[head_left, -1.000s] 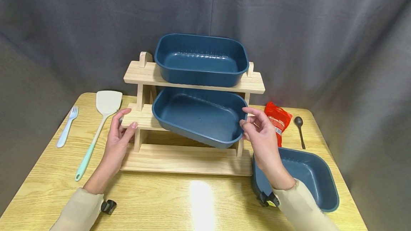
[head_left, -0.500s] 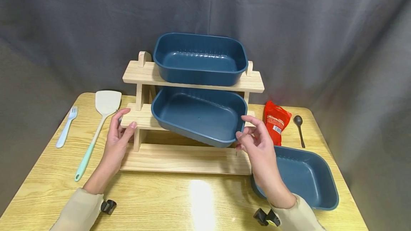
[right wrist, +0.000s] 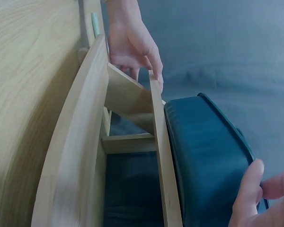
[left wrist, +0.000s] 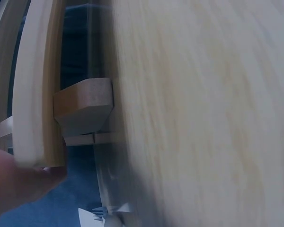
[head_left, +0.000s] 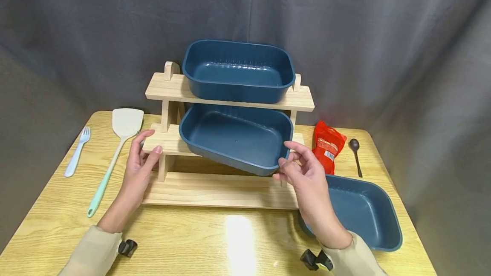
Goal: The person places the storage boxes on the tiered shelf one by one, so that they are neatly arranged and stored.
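Observation:
A three-tier wooden shelf rack (head_left: 218, 188) stands on the table. My left hand (head_left: 139, 173) grips the left end of its middle shelf, thumb in front and fingers behind; those fingers are partly hidden. On that shelf a dark blue plastic bin (head_left: 238, 137) lies askew, its right front corner jutting past the shelf edge. My right hand (head_left: 308, 178) pinches the bin's rim near that corner. The right wrist view shows the right thumb (right wrist: 248, 189) at the rim and the bin's side wall (right wrist: 208, 156). A matching bin (head_left: 238, 93) sits squarely on the top shelf.
Another blue bin (head_left: 364, 212) stands on the table at right, partly behind the right forearm. Beyond it lie a red packet (head_left: 327, 146) and a dark spoon (head_left: 355, 152). At left are a white-and-green spatula (head_left: 127, 123) and a pale blue fork (head_left: 78, 152). Grey curtain (head_left: 245, 3) hangs behind.
My right hand has slid a little along the bin's rim toward its front corner. The left hand keeps its hold on the shelf, and the bin stays at about the same angle.

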The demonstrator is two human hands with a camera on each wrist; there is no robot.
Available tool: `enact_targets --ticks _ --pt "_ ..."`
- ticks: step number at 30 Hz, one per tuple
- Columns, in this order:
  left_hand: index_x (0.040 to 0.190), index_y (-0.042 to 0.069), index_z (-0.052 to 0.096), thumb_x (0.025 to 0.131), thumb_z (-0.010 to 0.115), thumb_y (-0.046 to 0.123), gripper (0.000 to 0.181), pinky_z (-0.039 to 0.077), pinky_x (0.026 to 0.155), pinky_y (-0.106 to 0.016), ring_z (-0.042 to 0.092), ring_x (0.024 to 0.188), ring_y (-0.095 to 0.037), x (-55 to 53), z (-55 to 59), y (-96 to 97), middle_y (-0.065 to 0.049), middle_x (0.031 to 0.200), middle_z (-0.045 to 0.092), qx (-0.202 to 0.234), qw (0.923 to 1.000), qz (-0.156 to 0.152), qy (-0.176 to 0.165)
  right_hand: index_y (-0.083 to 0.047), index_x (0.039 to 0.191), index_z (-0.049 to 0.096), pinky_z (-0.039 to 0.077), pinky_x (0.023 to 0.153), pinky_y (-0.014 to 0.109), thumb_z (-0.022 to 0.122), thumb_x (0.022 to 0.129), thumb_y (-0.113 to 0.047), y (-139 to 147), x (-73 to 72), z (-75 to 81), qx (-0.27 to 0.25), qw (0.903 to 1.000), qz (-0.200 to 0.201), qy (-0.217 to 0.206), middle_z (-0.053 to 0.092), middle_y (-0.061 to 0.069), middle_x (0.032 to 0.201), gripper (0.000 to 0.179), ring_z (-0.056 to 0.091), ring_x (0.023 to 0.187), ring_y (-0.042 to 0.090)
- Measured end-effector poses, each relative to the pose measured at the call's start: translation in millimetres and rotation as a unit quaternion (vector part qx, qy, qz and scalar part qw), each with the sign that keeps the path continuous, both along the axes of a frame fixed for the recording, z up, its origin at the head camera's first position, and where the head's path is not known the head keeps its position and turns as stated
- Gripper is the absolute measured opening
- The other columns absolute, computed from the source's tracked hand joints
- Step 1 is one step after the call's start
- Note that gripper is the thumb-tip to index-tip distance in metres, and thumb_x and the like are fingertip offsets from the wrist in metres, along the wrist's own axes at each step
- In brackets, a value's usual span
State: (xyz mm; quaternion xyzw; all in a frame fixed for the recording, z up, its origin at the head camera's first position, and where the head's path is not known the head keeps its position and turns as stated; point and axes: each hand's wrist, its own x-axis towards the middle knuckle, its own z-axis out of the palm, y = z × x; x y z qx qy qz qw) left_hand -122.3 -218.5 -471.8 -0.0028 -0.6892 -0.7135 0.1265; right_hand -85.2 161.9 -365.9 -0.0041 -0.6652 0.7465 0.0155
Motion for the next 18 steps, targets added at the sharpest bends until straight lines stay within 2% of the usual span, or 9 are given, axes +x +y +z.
enact_targets --ticks 4,13,18 --pt "0.164 0.021 0.042 0.114 0.060 0.017 0.053 0.047 0.089 -0.023 0.053 0.105 -0.014 -0.6 1.4 0.1 0.003 0.168 0.034 -0.006 1.0000 -0.002 0.002 0.000 0.151 0.054 0.064 0.081 0.037 0.059 0.105 0.004 1 -4.9 1.4 -0.006 0.9999 0.007 -0.009 0.049 0.013 0.107 0.047 0.064 0.076 0.016" --pt "0.164 0.022 0.042 0.115 0.060 0.019 0.053 0.047 0.090 -0.023 0.053 0.104 -0.014 0.3 1.8 0.5 0.003 0.167 0.033 -0.005 1.0000 -0.005 -0.003 0.001 0.154 0.052 0.062 0.089 0.035 0.059 0.107 0.003 7 -25.9 7.3 0.002 0.9991 0.028 -0.033 0.047 0.012 0.109 0.048 0.067 0.094 0.020" --pt "0.164 0.023 0.042 0.114 0.061 0.020 0.053 0.048 0.090 -0.023 0.053 0.103 -0.013 0.7 1.5 0.3 0.001 0.163 0.038 -0.002 0.9999 -0.001 -0.010 0.002 0.155 0.051 0.061 0.092 0.033 0.057 0.105 0.004 10 -36.6 10.4 0.015 0.9983 0.041 -0.038 0.046 0.010 0.107 0.050 0.064 0.093 0.019"
